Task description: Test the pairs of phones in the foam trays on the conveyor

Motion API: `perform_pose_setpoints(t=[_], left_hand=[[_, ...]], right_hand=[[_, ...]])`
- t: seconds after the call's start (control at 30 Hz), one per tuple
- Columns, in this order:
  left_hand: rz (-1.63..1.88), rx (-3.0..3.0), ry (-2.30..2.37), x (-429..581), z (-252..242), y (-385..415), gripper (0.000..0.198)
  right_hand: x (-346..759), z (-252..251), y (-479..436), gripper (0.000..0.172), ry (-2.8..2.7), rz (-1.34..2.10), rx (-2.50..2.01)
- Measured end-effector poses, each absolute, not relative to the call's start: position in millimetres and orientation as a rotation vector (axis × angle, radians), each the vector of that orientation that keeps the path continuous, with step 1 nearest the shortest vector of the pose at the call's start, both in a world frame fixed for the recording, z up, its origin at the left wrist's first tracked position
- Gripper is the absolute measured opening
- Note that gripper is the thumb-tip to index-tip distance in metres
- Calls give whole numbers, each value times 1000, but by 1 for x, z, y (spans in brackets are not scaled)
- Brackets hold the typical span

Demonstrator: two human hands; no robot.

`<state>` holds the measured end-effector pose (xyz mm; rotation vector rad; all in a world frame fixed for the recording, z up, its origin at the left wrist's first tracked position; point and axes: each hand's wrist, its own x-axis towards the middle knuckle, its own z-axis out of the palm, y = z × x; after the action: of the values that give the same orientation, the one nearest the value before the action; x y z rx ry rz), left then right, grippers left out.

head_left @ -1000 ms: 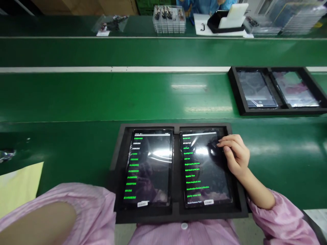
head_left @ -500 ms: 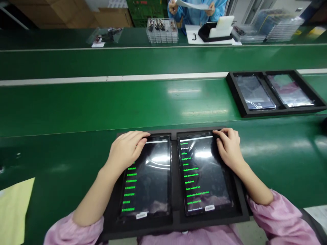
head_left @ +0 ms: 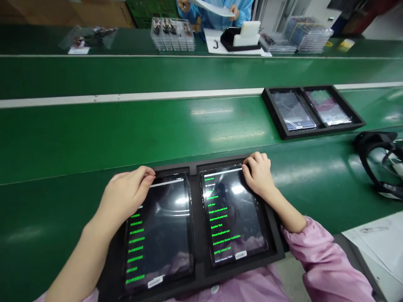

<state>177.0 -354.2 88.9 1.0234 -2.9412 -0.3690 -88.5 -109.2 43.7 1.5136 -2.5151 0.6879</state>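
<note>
A black two-compartment tray (head_left: 197,218) lies before me, close against my body. Its left compartment holds a tablet (head_left: 166,235) showing a list of green lines. The right one holds another tablet (head_left: 236,222) with a green English test list on its screen. Both tablets are face up with a white barcode label at the near edge. My left hand (head_left: 126,193) is closed at the tray's far left corner, fingertips and thumb together by the left tablet's top edge. My right hand (head_left: 258,174) curls over the far right corner, its thumb beside the right tablet.
A second black tray (head_left: 285,133) with two tablets lies on the green bench (head_left: 126,130). Black headphone-like gear (head_left: 374,163) and white papers (head_left: 380,243) are at right. Across stand stacked clear trays (head_left: 172,40) and a person in blue (head_left: 214,19) holding paper.
The view has swung to the right, so everything appears farther left and the black headphone-like gear has come into sight. Both hands stay at the tray's far corners.
</note>
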Motion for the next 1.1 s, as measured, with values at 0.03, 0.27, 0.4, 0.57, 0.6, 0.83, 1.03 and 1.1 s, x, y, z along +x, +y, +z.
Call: perform_pose_setpoints(t=[0.03, 0.27, 0.4, 0.57, 0.6, 0.83, 1.03, 1.1], left_hand=[[-371, 1031, -2941, 177, 89, -355, 46], [-409, 1041, -2859, 179, 85, -359, 45], [-473, 1073, -2848, 178, 86, -359, 45], [-504, 1151, -2876, 174, 91, -354, 46], [-506, 1144, -2887, 175, 91, -354, 46], [-772, 854, -3014, 222, 83, -370, 59], [-779, 478, -3224, 265, 72, -375, 117], [-775, 432, -3237, 267, 71, -373, 126]], right_hand=[[-88, 43, -109, 16, -2509, 679, 1509], [-89, 40, -108, 36, -2505, 681, 1337], [-92, 36, -107, 41, -2499, 744, 1306], [-94, 33, -104, 43, -2490, 815, 1300], [-93, 34, -103, 43, -2488, 823, 1304], [-70, 67, -83, 50, -2077, 1018, 2069], [-41, 72, -78, 60, -1705, 1059, 2709], [-38, 69, -78, 56, -1679, 1071, 2747]])
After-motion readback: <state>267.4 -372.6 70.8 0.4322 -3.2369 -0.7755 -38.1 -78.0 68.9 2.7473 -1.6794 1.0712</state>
